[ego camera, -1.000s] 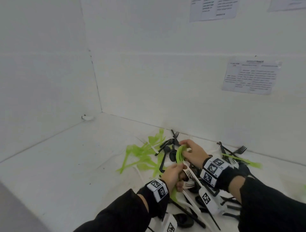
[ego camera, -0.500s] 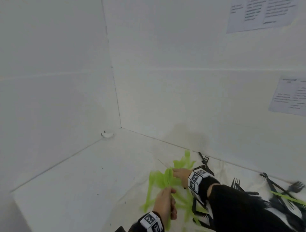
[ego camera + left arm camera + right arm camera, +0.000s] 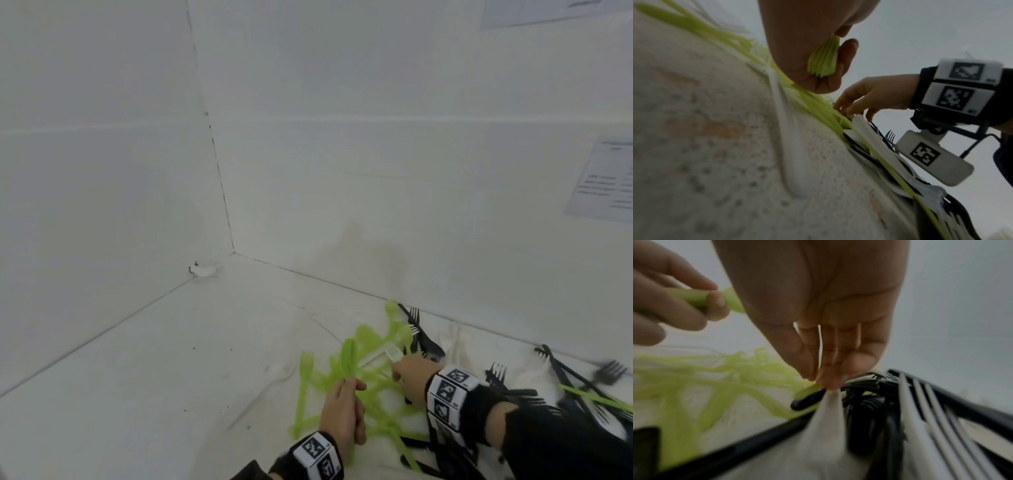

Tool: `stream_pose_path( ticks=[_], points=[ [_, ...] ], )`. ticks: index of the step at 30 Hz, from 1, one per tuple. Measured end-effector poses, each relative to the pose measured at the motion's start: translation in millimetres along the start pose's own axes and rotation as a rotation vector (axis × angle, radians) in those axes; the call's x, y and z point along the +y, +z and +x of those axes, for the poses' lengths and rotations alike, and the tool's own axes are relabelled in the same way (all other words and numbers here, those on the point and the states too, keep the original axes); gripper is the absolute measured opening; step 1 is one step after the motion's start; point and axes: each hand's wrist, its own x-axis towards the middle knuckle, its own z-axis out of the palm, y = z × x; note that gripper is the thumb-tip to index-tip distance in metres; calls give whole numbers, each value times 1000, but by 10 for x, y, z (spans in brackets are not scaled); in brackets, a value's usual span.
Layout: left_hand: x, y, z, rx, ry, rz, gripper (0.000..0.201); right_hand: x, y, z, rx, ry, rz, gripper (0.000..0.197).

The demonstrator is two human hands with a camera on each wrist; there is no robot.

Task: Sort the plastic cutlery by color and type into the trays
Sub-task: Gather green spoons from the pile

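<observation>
A heap of green cutlery lies on the white table, tangled with black forks and white pieces. My left hand grips a bundle of green cutlery by the handles; the stacked handle ends show in the left wrist view. My right hand reaches down into the heap beside a white fork. In the right wrist view its fingertips close on the end of a white utensil. No tray is in view.
More black forks and white pieces spread to the right along the back wall. The bare table runs left to a corner with a small white object. Printed sheets hang on the wall.
A second ago my right hand held a green spoon at the left hand's bundle. It has since let go and dropped to the heap. The view has swung left.
</observation>
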Motion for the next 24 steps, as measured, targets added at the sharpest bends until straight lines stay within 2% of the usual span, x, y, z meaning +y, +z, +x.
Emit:
stream_pose_path(
  ticks=[2, 4, 6, 8, 12, 16, 19, 22, 24],
  points=[
    [-3, 47, 0, -14, -20, -1, 23, 31, -27, 24, 51, 17, -2, 37],
    [-3, 80, -4, -14, -17, -5, 23, 4, -26, 66, 139, -18, 14, 44],
    [7, 85, 5, 1, -10, -14, 25, -38, 20, 124, 160, -151, 9, 61],
    [18, 59, 28, 21, -2, -23, 25, -46, 56, 144, 113, -239, -31, 70],
    [7, -22, 60, 60, 10, -35, 24, 34, 57, 77, 76, -145, -48, 53],
    [5, -28, 39, 73, 4, -67, 23, 181, 19, -25, 173, -28, 5, 30],
    [12, -22, -10, 71, 12, -79, 23, 352, 34, -127, 145, 37, 52, 27],
    [-30, -4, -65, 68, 23, -63, 23, 460, 105, -251, 129, 102, -14, 36],
    [-58, 14, -113, 55, 20, -54, 22, 483, 160, -327, 137, 115, -3, 27]
  ],
)
